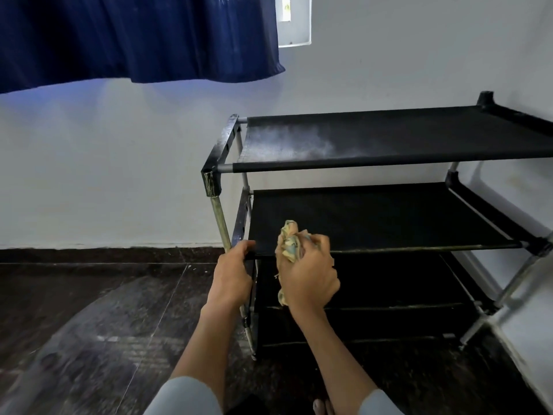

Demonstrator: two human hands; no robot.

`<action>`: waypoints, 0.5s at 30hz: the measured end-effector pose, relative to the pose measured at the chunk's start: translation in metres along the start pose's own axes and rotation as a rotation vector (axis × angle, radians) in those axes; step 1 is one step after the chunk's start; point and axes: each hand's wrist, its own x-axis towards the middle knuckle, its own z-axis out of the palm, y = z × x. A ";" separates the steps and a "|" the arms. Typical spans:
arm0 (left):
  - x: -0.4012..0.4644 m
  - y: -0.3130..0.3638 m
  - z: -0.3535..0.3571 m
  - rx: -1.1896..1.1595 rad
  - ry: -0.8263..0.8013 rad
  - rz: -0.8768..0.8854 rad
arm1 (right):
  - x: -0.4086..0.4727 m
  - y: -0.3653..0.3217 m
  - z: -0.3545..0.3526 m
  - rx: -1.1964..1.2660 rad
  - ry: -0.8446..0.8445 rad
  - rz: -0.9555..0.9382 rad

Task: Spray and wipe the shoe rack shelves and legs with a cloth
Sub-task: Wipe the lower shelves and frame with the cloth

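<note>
The left hand [232, 272] is curling its fingers round the light, wobbly-looking shoe rack [389, 223] at its front-left leg, at 9 o'clock from the right hand [308, 272], which is bunching the soft, limp cloth [288, 242] on the sagging second fabric shelf.

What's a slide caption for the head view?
Left hand steadies shoe rack; right hand grips cloth at second shelf.

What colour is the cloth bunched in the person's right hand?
Pale yellow with light blue patches, seen in the head view: the cloth is held in the right hand.
</note>
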 end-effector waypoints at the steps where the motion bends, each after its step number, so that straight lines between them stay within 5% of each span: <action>1: 0.002 -0.001 0.000 0.012 -0.011 0.007 | -0.001 -0.005 0.001 -0.008 -0.027 -0.036; 8: 0.007 0.004 0.001 0.032 -0.004 0.034 | -0.001 -0.030 0.006 -0.203 -0.246 -0.260; 15: 0.005 -0.001 0.001 0.012 -0.025 0.025 | 0.024 -0.006 -0.027 -0.249 -0.217 -0.062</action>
